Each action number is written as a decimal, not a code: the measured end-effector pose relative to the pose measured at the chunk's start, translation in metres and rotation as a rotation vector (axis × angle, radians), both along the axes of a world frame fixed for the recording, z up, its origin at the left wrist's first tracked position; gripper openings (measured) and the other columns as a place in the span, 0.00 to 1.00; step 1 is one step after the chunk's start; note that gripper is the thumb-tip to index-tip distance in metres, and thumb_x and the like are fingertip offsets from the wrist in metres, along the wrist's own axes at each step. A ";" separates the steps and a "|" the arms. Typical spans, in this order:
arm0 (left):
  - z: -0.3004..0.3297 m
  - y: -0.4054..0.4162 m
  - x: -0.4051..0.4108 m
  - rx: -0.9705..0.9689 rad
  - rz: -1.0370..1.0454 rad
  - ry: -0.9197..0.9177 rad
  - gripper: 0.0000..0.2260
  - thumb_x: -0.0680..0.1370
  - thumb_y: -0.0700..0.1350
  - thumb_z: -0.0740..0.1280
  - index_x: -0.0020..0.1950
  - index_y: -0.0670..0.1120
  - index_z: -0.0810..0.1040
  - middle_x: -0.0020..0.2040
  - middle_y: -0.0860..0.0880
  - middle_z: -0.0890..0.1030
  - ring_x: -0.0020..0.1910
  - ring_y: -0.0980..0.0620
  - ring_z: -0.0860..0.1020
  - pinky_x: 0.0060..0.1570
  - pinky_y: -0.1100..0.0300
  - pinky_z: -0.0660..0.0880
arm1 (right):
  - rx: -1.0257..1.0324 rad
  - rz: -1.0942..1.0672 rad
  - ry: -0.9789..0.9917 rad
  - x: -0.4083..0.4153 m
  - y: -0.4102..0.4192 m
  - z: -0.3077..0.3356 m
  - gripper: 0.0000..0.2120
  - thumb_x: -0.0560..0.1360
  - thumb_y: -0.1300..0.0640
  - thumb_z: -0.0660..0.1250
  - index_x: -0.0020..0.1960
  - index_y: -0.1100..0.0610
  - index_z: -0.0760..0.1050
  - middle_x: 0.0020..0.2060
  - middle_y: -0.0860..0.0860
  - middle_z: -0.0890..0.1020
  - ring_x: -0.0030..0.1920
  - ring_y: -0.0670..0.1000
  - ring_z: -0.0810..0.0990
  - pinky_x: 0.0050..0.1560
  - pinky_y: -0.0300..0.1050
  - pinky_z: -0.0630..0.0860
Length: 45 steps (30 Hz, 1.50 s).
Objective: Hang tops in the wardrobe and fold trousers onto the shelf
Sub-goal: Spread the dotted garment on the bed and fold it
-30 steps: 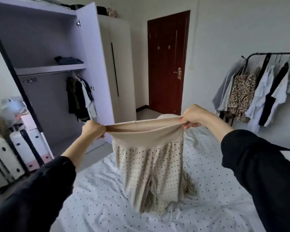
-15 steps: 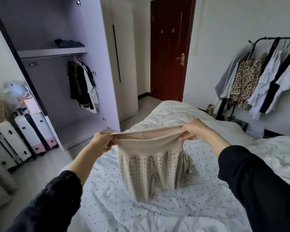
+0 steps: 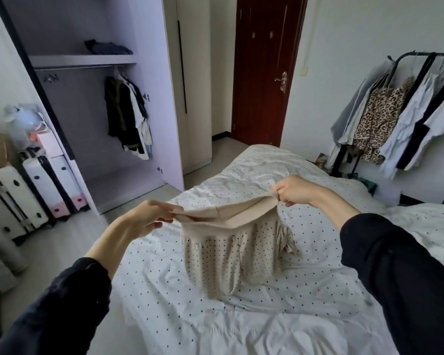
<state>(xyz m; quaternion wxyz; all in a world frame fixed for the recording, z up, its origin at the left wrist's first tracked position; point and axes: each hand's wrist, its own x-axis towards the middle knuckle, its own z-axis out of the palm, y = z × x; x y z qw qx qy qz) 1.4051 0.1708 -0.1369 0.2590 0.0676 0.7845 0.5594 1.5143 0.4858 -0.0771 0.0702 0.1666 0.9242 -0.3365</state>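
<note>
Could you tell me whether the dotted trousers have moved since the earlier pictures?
Yes. The trousers have come down: earlier only their leg ends touched the bed; now they bunch on it, with the waistband, held by both hands, much nearer the sheet.

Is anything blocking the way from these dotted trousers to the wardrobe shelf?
Nothing visible does. Both the left hand and right hand pinch the waistband of the dotted trousers over the bed. The wardrobe door stands open, and the shelf has bare space beside the dark folded garment.
</note>
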 end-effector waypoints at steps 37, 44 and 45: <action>0.317 0.092 0.027 0.254 0.258 1.194 0.10 0.80 0.46 0.61 0.55 0.40 0.75 0.46 0.43 0.77 0.44 0.46 0.75 0.43 0.54 0.72 | 0.212 -0.407 1.280 0.032 0.040 0.257 0.20 0.78 0.50 0.61 0.31 0.57 0.61 0.25 0.51 0.63 0.28 0.50 0.61 0.31 0.48 0.56; 0.415 0.083 0.055 0.478 0.141 1.159 0.09 0.77 0.40 0.66 0.36 0.44 0.76 0.33 0.47 0.72 0.29 0.55 0.72 0.24 0.69 0.73 | -0.414 -0.154 1.168 0.082 0.050 0.367 0.07 0.74 0.56 0.69 0.45 0.60 0.77 0.34 0.51 0.80 0.33 0.48 0.78 0.35 0.40 0.75; 0.422 0.082 0.056 0.468 0.138 1.168 0.10 0.77 0.39 0.66 0.35 0.44 0.75 0.32 0.46 0.72 0.27 0.55 0.72 0.23 0.69 0.72 | -0.434 -0.122 1.113 0.086 0.050 0.375 0.04 0.74 0.57 0.69 0.45 0.58 0.77 0.33 0.50 0.81 0.32 0.47 0.80 0.34 0.39 0.76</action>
